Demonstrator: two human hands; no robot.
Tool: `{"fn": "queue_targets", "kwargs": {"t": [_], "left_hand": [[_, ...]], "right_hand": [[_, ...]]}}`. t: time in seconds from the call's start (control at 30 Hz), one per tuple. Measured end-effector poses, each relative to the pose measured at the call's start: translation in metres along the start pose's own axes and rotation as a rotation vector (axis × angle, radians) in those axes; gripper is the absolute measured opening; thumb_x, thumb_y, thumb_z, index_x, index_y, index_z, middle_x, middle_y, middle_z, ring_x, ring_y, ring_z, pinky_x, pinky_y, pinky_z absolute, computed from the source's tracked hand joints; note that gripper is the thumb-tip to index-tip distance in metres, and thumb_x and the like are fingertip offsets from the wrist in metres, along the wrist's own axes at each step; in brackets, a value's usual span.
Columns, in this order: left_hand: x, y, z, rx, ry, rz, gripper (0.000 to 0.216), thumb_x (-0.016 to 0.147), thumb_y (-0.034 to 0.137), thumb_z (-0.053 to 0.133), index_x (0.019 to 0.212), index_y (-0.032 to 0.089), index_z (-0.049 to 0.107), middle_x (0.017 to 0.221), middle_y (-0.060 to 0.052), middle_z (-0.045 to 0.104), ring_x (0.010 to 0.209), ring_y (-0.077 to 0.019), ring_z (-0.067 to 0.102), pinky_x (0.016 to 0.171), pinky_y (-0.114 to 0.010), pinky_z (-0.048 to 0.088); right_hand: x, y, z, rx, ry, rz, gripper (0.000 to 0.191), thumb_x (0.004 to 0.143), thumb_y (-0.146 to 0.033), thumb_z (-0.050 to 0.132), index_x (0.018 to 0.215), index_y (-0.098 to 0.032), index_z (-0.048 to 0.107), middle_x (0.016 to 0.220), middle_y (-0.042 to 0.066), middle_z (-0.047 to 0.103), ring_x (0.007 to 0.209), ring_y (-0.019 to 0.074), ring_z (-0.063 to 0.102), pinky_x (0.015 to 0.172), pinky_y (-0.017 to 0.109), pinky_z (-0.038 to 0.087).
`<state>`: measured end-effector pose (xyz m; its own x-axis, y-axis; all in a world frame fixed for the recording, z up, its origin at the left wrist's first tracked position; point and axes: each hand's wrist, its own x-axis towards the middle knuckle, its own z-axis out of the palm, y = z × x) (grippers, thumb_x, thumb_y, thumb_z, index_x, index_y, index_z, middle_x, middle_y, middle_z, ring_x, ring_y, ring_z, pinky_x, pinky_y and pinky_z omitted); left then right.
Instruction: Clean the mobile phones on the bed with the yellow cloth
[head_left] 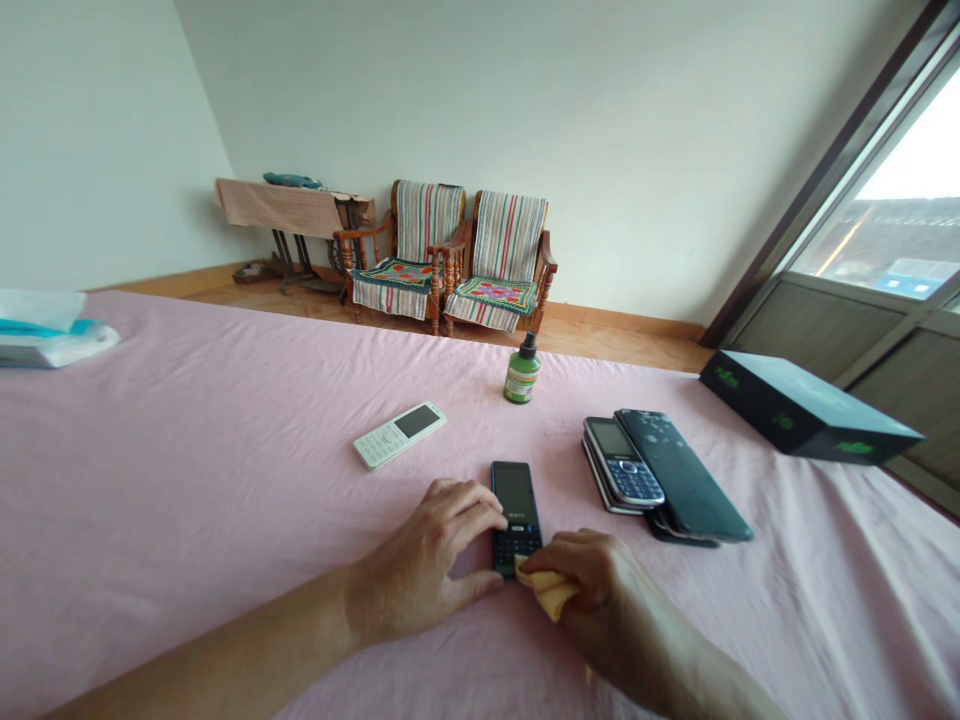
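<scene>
A black keypad phone (516, 500) lies face up on the pink cloth, its screen end pointing away from me. My left hand (431, 555) holds it steady from the left, fingertips on its edge and thumb by the bottom corner. Pinched in my right hand (592, 575) is a folded yellow cloth (553, 592), which touches the lower keys. Farther off to the left lies a white keypad phone (400, 434). Behind the black phone stands a green bottle (522, 372) with a black pump top.
On the right, a dark blue keypad phone (624, 465) rests on another, beside stacked dark smartphones (682, 475). A black box (802, 405) sits at the far right, a tissue pack (56, 335) at the far left. Two wooden chairs (495, 265) stand beyond the pink-covered surface (225, 450).
</scene>
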<state>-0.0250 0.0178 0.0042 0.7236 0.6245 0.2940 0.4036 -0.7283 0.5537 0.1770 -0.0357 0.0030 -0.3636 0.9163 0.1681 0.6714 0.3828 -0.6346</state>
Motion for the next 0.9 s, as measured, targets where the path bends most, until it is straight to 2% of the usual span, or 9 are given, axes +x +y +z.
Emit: {"fn": "queue_targets", "kwargs": {"t": [0.2, 0.37, 0.57, 0.73, 0.9], "left_hand": [[0.0001, 0.0005, -0.0002, -0.009, -0.002, -0.014, 0.042, 0.072, 0.007, 0.073, 0.107, 0.023, 0.057, 0.111, -0.002, 0.057, 0.108, -0.0204, 0.049, 0.097, -0.034, 0.037], [0.0004, 0.0005, -0.0012, -0.018, -0.007, -0.014, 0.04, 0.073, 0.017, 0.075, 0.109, 0.024, 0.057, 0.111, -0.003, 0.057, 0.108, -0.0218, 0.049, 0.096, -0.036, 0.037], [0.0009, 0.0005, -0.0019, -0.03, 0.005, -0.001, 0.043, 0.071, 0.005, 0.069, 0.108, 0.024, 0.057, 0.11, -0.003, 0.057, 0.108, -0.022, 0.05, 0.096, -0.036, 0.038], [0.0007, 0.0001, -0.0011, -0.024, 0.006, 0.0, 0.041, 0.072, 0.014, 0.074, 0.108, 0.023, 0.057, 0.11, -0.004, 0.057, 0.108, -0.0224, 0.05, 0.096, -0.036, 0.038], [0.001, 0.0008, -0.001, -0.017, 0.015, 0.003, 0.042, 0.072, 0.005, 0.069, 0.108, 0.022, 0.057, 0.111, -0.003, 0.057, 0.108, -0.0207, 0.05, 0.096, -0.034, 0.037]], "right_hand": [[0.0014, -0.0038, 0.0034, -0.006, -0.035, -0.061, 0.029, 0.063, 0.003, 0.048, 0.071, -0.019, 0.065, 0.068, -0.001, 0.063, 0.063, 0.0117, 0.052, 0.059, 0.024, 0.031], [0.001, -0.0045, -0.0021, -0.01, -0.005, -0.027, 0.035, 0.06, 0.005, 0.047, 0.076, -0.02, 0.067, 0.065, -0.001, 0.064, 0.062, 0.0121, 0.053, 0.058, 0.023, 0.031], [0.0015, -0.0072, 0.0007, -0.026, -0.048, -0.068, 0.03, 0.067, 0.003, 0.048, 0.074, -0.019, 0.066, 0.072, 0.0, 0.066, 0.066, 0.0126, 0.056, 0.06, 0.023, 0.034], [0.0021, -0.0048, -0.0025, -0.026, -0.021, -0.047, 0.037, 0.063, 0.005, 0.045, 0.079, -0.02, 0.068, 0.068, 0.0, 0.065, 0.065, 0.013, 0.055, 0.06, 0.023, 0.034], [0.0032, -0.007, -0.0015, -0.009, -0.068, -0.061, 0.029, 0.067, 0.003, 0.047, 0.074, -0.019, 0.066, 0.069, 0.0, 0.062, 0.063, 0.0117, 0.054, 0.058, 0.022, 0.033]]}}
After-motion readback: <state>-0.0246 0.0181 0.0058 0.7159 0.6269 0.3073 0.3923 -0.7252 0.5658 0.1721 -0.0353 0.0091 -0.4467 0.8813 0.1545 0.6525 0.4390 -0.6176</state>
